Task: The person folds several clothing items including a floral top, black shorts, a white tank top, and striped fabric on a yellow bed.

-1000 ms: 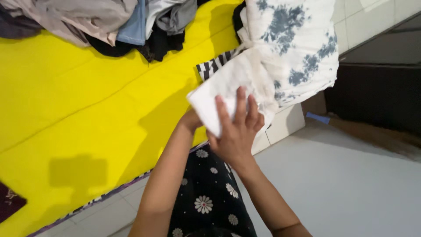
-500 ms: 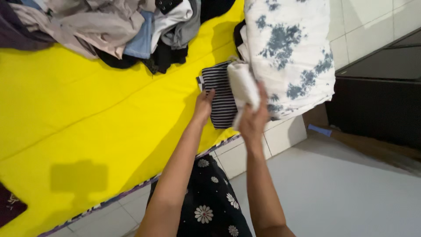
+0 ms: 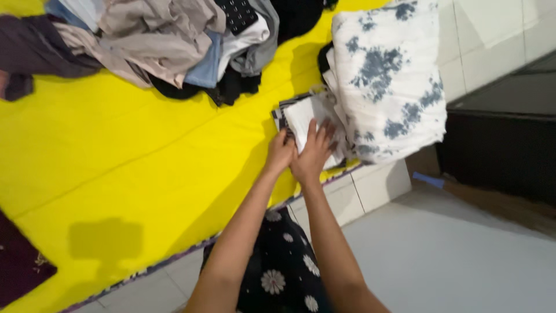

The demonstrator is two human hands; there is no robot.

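A small folded white cloth [image 3: 304, 114] lies on a folded black-and-white striped garment [image 3: 281, 117] on the yellow sheet [image 3: 116, 156]. My right hand [image 3: 313, 152] rests flat on the white cloth, fingers spread. My left hand [image 3: 280, 153] sits beside it at the cloth's left edge, fingers curled against the stack. A white blanket with blue-grey blotches [image 3: 385, 75] lies just right of the stack, touching it.
A heap of loose clothes [image 3: 174, 40] in grey, beige, blue and black lies at the top. A dark maroon cloth [image 3: 20, 269] is at the lower left. White floor tiles [image 3: 440, 255] and a dark cabinet [image 3: 504, 139] are on the right.
The white cloth, held in the air a second ago, was rolled smaller and has been laid onto the striped garment. Both hands now press on the stack.
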